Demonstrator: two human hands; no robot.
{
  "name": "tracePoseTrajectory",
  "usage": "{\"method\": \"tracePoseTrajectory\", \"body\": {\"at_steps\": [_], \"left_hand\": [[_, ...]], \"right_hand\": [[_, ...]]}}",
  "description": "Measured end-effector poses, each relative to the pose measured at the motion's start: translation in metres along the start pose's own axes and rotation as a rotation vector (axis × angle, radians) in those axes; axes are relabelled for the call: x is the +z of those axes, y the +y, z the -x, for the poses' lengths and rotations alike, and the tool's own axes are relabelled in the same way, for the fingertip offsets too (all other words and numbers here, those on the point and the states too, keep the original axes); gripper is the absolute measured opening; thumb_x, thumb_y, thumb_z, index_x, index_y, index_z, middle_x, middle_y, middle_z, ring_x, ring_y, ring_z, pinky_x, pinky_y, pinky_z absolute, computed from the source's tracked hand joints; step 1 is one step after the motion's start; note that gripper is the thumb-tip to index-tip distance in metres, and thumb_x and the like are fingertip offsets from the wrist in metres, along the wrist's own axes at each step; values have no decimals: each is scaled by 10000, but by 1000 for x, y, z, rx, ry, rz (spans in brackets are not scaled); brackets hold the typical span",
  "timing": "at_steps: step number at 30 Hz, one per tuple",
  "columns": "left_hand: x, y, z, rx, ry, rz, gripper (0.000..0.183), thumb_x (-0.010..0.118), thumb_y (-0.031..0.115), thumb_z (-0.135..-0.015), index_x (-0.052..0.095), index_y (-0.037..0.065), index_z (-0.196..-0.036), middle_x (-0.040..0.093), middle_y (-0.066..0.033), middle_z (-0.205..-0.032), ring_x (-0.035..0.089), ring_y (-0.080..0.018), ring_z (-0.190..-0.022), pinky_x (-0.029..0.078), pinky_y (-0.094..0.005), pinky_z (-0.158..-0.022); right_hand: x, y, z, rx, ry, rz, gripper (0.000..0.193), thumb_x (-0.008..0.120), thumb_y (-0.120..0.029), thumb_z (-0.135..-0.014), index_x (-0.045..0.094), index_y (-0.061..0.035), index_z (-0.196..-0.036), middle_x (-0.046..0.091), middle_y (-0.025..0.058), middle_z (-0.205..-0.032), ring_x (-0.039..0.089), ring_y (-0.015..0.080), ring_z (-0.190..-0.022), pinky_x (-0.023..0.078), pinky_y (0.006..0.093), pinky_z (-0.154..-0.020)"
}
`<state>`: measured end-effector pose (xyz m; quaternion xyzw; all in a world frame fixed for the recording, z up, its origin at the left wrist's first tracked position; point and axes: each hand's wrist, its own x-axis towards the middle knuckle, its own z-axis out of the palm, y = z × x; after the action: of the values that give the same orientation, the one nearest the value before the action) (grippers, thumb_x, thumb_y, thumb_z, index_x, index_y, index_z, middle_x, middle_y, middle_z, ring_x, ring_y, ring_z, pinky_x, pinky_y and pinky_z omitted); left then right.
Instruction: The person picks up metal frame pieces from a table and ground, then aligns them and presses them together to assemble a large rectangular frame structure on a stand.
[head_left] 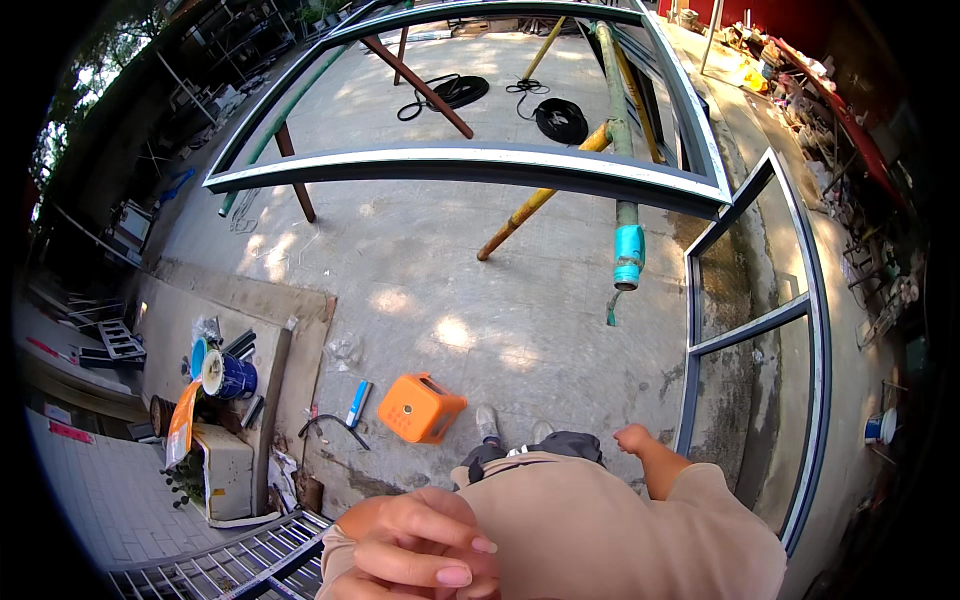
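My left hand (425, 545) is raised close at the lower edge, in front of my beige shirt (620, 520). Its fingers are loosely bent with gaps between them, and nothing shows in them. Out to the right, my right hand (632, 438) hangs at the end of a bent arm. The fingers look curled in, with no object visible in them. Nearest to that hand is a grey metal window frame (757, 325) with a crossbar, standing upright but apart from it. Ahead, a large grey rectangular frame (470, 165) lies raised across green and yellow pipe supports.
An orange plastic stool (420, 408) stands left of my feet, beside a blue-and-white tube (359, 403). Coiled black strips (560, 120) lie beneath the large frame. A turquoise-wrapped pipe end (628, 257) juts toward me. Left are a blue bucket (230, 374) and a metal rack (240, 565).
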<state>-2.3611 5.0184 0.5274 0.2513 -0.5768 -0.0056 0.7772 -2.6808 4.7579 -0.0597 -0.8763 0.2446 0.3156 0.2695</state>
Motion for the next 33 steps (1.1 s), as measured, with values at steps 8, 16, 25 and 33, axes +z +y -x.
{"method": "tracePoseTrajectory", "body": {"at_steps": [8, 16, 25, 33], "left_hand": [[-10, -50, -47, 405, 241, 66, 288, 543, 294, -1069, 625, 113, -1278, 630, -78, -1149, 632, -247, -867, 610, -338, -638], [-84, -58, -50, -24, -93, 54, 456, 804, 83, -909, 605, 128, -1317, 651, -65, -1158, 681, -241, -847, 585, -326, -725], [-105, -165, -46, 57, -318, -221, 354, 748, -37, -760, 710, 140, -1064, 590, -110, -1187, 659, -229, -983, 570, -296, -696], [-88, -259, -80, -101, -607, -455, 297, 729, -37, -761, 730, 93, -1029, 649, -101, -1101, 673, -272, -927, 566, -363, -764]], "right_hand": [[9, -51, 7, 343, 93, -681, 354, 631, -350, -995, 751, -20, -948, 745, 121, -867, 691, 245, -714, 561, 407, -687], [2, -85, 12, 528, 190, -914, 384, 637, -389, -976, 788, -37, -960, 767, 148, -860, 732, 290, -778, 560, 436, -755], [18, -162, 33, 584, 288, -1098, 364, 671, -365, -963, 785, -20, -992, 778, 116, -882, 738, 243, -768, 575, 396, -745], [36, -167, 66, 680, 393, -1346, 334, 668, -320, -979, 776, -10, -1044, 764, 100, -868, 724, 205, -761, 579, 361, -718]]}}
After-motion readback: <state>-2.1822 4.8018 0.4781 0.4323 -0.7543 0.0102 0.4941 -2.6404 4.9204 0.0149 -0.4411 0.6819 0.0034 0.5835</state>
